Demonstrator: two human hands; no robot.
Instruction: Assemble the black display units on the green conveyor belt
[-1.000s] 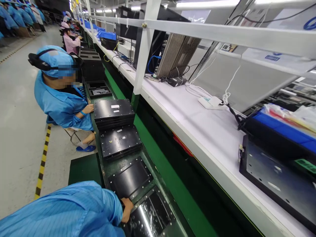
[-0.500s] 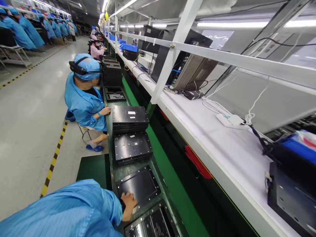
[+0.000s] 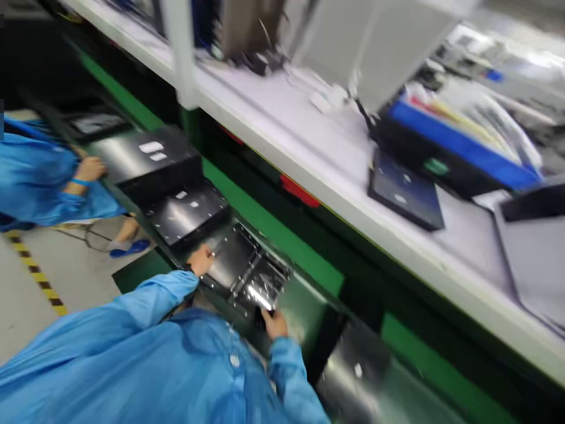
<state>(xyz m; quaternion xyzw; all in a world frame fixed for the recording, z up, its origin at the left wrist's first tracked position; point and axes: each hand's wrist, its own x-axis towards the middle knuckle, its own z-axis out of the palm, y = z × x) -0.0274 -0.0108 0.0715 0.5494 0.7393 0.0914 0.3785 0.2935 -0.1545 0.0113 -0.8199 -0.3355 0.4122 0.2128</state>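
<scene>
My left hand touches the near-left edge of a flat black panel with screws along its border; motion smears its fingers. Right beside that panel lies a black frame holding something shiny and dark, perhaps film-covered. My right hand is at the frame's near right corner, fingers curled around something dark that I cannot make out. Both pieces lie on the green bench. Beyond my left hand stands a stack of black panels with small white labels.
A taller black stack stands farther left, near a co-worker's hand. Another black panel lies to the right. The white shelf runs along the far side, carrying a blue-edged bin and a dark flat unit.
The view has swung right and down. My right hand has come into view at the black frame. My left hand, spread on the panel before, is now at its near-left edge.
</scene>
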